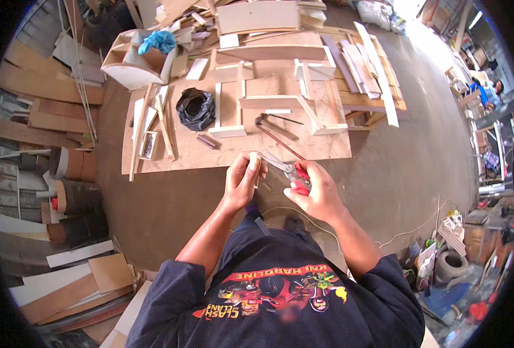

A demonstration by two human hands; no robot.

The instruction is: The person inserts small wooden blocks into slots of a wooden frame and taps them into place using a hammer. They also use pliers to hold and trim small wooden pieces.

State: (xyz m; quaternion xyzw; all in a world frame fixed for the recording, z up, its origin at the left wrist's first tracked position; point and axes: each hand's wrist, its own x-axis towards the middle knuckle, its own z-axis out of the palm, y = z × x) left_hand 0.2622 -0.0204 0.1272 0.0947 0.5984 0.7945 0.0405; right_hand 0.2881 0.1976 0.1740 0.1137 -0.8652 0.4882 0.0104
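In front of my body, my right hand (320, 196) is wrapped round the red handles of a pair of hand snips (293, 174). The metal blades point left and reach up to the fingertips of my left hand (242, 181). Those fingers are pinched together on a small, thin, pale strip (257, 180), whose end shows below them. Its exact kind is too small to make out. Just beyond the snips, a hammer (280, 143) lies on the board with its handle toward me. A pale wooden frame (271, 102) lies on the board behind it.
The low plywood table (187, 165) carries a black plastic bag (196, 109), wooden strips, a small tray (148, 145) and a purple block (206, 141). A wooden cabinet (129, 72) stands far left. Boards and rolls line the left wall. A cable (405, 234) crosses the floor at right.
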